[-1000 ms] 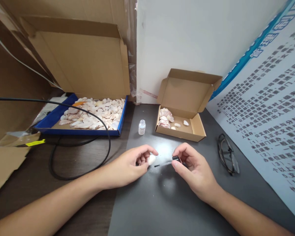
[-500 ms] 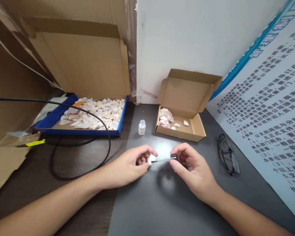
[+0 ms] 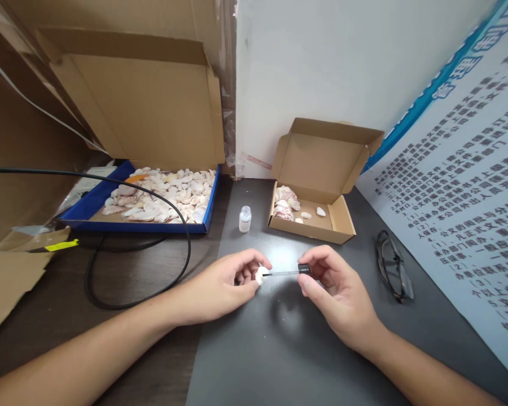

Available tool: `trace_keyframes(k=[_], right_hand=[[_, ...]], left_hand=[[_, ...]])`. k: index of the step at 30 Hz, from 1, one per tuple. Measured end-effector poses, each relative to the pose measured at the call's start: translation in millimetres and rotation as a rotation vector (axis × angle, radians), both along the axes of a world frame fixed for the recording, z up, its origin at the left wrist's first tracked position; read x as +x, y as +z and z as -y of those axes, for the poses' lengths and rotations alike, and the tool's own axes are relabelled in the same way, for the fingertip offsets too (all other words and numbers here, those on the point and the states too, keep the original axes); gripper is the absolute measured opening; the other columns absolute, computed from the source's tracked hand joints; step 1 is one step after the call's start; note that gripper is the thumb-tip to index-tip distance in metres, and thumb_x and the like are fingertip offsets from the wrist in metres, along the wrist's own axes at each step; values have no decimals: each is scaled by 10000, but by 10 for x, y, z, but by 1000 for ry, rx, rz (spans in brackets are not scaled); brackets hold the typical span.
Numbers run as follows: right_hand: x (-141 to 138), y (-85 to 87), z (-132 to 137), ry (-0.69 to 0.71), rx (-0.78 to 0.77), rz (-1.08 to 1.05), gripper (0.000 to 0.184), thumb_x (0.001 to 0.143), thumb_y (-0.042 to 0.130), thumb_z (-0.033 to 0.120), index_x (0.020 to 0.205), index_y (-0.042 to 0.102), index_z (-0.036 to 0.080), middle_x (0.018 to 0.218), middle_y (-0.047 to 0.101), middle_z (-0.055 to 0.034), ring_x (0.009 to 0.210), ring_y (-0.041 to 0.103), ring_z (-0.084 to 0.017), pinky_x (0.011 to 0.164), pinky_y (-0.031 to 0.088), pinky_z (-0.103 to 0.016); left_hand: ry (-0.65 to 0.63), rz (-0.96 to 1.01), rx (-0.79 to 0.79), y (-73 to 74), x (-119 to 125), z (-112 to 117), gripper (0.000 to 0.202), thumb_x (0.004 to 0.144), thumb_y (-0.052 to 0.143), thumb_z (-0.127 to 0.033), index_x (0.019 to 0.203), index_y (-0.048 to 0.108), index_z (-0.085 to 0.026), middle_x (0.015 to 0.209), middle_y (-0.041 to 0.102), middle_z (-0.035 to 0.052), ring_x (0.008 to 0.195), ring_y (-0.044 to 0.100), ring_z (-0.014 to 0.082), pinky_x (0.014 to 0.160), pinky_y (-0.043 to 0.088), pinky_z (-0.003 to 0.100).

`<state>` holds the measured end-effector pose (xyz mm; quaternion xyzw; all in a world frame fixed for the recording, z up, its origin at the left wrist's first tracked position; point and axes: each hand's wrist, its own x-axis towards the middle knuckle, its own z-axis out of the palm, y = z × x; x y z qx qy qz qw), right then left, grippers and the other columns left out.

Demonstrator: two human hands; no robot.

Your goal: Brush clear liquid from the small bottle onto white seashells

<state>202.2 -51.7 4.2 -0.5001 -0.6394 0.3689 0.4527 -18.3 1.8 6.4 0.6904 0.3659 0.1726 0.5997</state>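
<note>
Between the thumb and fingers of my left hand is a small white shell, held just above the dark table. My right hand pinches the black cap of a brush applicator. Its thin clear stem points left, and the dark brush tip appears to touch the shell. Beyond my left hand stands a small clear glass bottle with a white label, upright and without a cap. An open small cardboard box behind my hands holds several shells.
At the back left, a blue-edged box with its lid raised is full of white shells. A black cable loops beside my left forearm. Glasses lie on the right, near a printed poster.
My right hand has shifted slightly right with the applicator, whose stem now lies more level. My left hand and the shell have barely moved.
</note>
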Motion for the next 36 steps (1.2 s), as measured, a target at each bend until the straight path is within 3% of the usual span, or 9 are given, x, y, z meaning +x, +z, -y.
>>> trace_keyframes(k=[30,36], right_hand=[[-6,-26,16,36,34,14,98,869,635,201,926,569,246,642,500,50,518,472,-122,491,426,-234],[-27,-7,19,8,53,3,115,869,623,206,957,562,249,680,522,43,570,507,-131,511,446,-233]], left_hand=[[40,-37,-12,68,41,6,288,854,578,-233,1129,626,-162,804,504,-18,747,457,144,697,385,259],[39,-20,0,20,32,4,291,866,583,-257,1136,639,-165,803,528,-16,737,457,140,693,385,258]])
